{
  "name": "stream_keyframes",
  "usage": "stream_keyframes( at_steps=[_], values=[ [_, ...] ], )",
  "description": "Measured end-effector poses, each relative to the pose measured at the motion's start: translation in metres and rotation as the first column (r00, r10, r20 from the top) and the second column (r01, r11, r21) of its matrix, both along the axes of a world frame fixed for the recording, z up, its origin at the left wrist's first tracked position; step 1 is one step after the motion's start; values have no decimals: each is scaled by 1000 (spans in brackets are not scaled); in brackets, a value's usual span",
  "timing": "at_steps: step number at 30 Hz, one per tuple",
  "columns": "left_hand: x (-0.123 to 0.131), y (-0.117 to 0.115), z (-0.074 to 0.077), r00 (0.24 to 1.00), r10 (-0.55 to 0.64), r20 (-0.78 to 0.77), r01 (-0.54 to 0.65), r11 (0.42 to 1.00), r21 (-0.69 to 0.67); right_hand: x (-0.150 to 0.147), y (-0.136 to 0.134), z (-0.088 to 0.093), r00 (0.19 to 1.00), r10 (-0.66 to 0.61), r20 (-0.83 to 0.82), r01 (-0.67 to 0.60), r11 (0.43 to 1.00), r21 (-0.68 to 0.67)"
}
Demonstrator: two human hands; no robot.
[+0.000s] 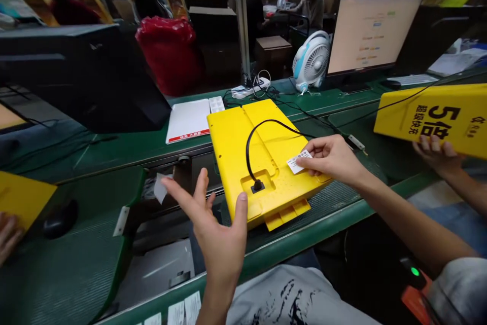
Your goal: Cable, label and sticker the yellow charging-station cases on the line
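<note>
My right hand (331,157) pinches a small white printed label (299,161) between thumb and fingers, just above the right part of a yellow plastic panel (243,163). A black cable (247,155) loops over the panel and ends in a black plug (257,186) seated in a square recess. My left hand (216,226) is held open with fingers spread, holding nothing, close to the panel's lower left edge. A small white paper scrap (160,188) hangs beyond those fingers.
A co-worker's hand (437,155) holds a yellow printed board (437,117) at right; another hand (7,236) holds a yellow board (23,198) at left. A green conveyor bench (304,104) runs across, with a monitor (373,36), white fan (312,61) and black mouse (61,218) nearby.
</note>
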State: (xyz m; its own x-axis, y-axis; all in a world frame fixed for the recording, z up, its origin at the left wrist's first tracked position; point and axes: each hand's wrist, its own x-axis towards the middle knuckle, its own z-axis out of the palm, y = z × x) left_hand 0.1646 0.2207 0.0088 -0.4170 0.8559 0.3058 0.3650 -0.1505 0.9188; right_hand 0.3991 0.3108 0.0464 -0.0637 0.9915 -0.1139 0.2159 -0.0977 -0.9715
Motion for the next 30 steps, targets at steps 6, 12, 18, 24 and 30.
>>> stream_keyframes(
  at_steps=[6, 12, 18, 24, 30],
  values=[
    [16, 16, -13, 985, -40, 170, 43, 999, -9, 1, -3, -4, 1000, 0, 19, 0, 1000, 9],
    [16, 18, -14, 980, -63, 190, 61, 998, 20, 3, -1, -4, 997, 3, 74, -6, 999, 38],
    [16, 17, -13, 979, -59, 196, 59, 998, 10, 5, 0, -6, 996, 25, 91, -29, 998, 48],
    [14, 17, -14, 986, -33, 166, 34, 999, -5, 8, 0, -8, 995, 37, 93, -42, 997, 59],
    [13, 16, -17, 988, -35, 150, 38, 999, -16, 6, 0, -8, 996, 37, 76, -42, 997, 71]
  ],
)
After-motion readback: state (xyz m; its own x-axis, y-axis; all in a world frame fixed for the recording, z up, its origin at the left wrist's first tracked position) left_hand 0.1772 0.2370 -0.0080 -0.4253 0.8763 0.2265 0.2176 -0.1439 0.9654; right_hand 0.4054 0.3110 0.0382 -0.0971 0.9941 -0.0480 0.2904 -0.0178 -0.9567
